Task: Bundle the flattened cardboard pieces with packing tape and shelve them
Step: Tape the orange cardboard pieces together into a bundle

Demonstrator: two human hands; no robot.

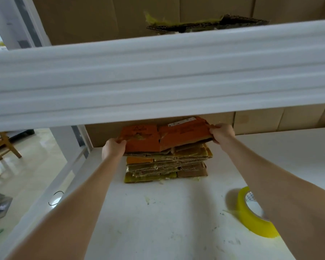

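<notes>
A flattened orange cardboard sheet [165, 136] is held at its two short ends, on top of a stack of flattened brown and yellow-taped cardboard pieces [165, 166]. The left hand [114, 149] is curled round the sheet's left edge; the right hand [221, 133] is curled round its right corner. The sheet is tilted slightly, with its right end raised. The stack is set on the white lower shelf board [158, 212], towards the back, just in front of plain brown cartons [101, 134]. A roll of yellow packing tape [251, 216] is laid on the same board, near the right forearm and well apart from the stack. Above the white shelf beam [158, 72], a flat cardboard bundle with yellow tape [204, 25] is seen on the upper shelf.
</notes>
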